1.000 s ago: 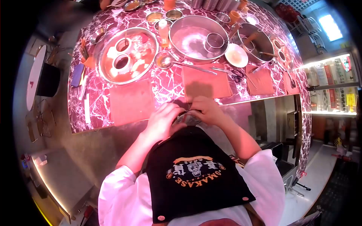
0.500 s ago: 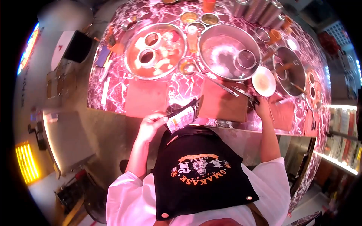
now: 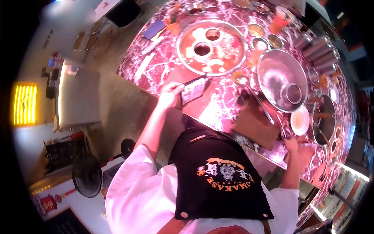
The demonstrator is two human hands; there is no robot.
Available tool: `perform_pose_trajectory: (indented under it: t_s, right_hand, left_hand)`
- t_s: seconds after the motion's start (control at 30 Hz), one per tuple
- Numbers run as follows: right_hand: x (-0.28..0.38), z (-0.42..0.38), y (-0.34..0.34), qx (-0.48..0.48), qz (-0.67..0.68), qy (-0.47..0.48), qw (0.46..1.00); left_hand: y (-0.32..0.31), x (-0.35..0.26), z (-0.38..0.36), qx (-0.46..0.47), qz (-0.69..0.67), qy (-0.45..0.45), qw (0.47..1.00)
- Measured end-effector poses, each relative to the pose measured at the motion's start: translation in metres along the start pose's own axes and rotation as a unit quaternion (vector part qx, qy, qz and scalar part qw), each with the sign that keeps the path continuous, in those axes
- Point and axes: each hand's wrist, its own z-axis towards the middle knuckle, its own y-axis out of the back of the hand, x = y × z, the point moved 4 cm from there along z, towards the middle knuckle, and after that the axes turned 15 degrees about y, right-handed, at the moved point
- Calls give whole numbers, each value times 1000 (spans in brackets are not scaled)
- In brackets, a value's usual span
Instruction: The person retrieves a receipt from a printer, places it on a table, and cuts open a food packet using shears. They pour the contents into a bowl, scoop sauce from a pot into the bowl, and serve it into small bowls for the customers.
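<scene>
The left hand point(image 3: 170, 94) has a flat packet point(image 3: 193, 90) in its grip, pinched at one end. The packet is over the front of the counter point(image 3: 212, 117), above a reddish mat point(image 3: 175, 74) and just below a big round pan point(image 3: 180, 50). I cannot tell if it touches the mat. The right hand point(image 3: 290, 144) is down at the counter, just below a white plate point(image 3: 300, 121) and beside a brown mat point(image 3: 257, 126). I cannot tell if its grip has anything in it, because the fingers are too small and dark to see. Between the two hands, a ladle point(image 3: 240, 78) lies with its long handle pointing toward the plate. A big metal pot point(image 3: 269, 74) stands behind the plate.
</scene>
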Motion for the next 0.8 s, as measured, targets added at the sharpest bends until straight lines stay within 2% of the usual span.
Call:
perform_pose_trajectory:
  t_s: [0.03, 0.07, 0.1, 0.13, 0.17, 0.2, 0.23, 0.3, 0.33, 0.37, 0.4, 0.43, 0.5, 0.53, 0.57, 0.6, 0.63, 0.7, 0.8]
  right_hand:
    - [-5, -10, -5, 13, 57, -12, 998]
    - [-14, -24, -14, -9, 119, -14, 993]
    - [-23, -38, -27, -30, 183, -16, 982]
    - [-39, -52, -41, -13, 233, -94, 968]
    - [-47, -66, -53, -51, 268, -80, 959]
    - [-38, -85, -59, -97, 291, -75, 949]
    - [-28, -106, -65, -142, 312, -74, 936]
    - [-6, -131, -81, -222, 451, -113, 857]
    - [9, -129, -89, -216, 448, -107, 861]
    - [25, -129, -98, -262, 502, -94, 819]
    - [45, -131, -107, -307, 553, -83, 770]
    - [93, -132, -102, -303, 552, -85, 772]
    - [226, -117, -69, -171, 437, 72, 880]
    - [235, -101, -76, -186, 349, 125, 910]
    - [244, -84, -82, -200, 256, 176, 929]
    - [292, -75, -64, -136, 193, 167, 957]
    - [347, -70, -40, -69, 128, 156, 977]
    - [398, -58, -20, -93, 84, 213, 969]
    - [437, -44, 1, -99, 27, 266, 959]
  left_hand:
    - [12, 8, 14, -2, 75, -56, 996]
    - [17, 3, 12, 11, 91, -68, 993]
    - [22, -8, 7, 31, 129, -139, 981]
    - [24, -22, -3, 43, 110, -104, 987]
    - [32, -23, 1, 63, 100, -145, 982]
    - [39, -19, 7, 99, 76, -134, 983]
    - [47, -19, 12, 98, 89, -157, 979]
    - [60, -24, 21, 122, 141, -144, 972]
    - [67, -23, 28, 83, 208, -251, 942]
    - [73, -20, 34, 45, 276, -351, 894]
    - [76, -16, 40, 29, 303, -305, 902]
    - [77, -16, 43, 29, 305, -301, 903]
    - [77, -17, 45, 2, 323, -290, 901]
    - [74, -18, 47, 5, 324, -289, 901]
    - [71, -22, 47, -15, 326, -332, 885]
    - [69, -25, 47, -35, 326, -375, 867]
    - [69, -25, 50, -32, 324, -374, 869]
    - [66, -27, 54, -7, 345, -408, 845]
    - [75, -36, 56, -24, 291, -445, 847]
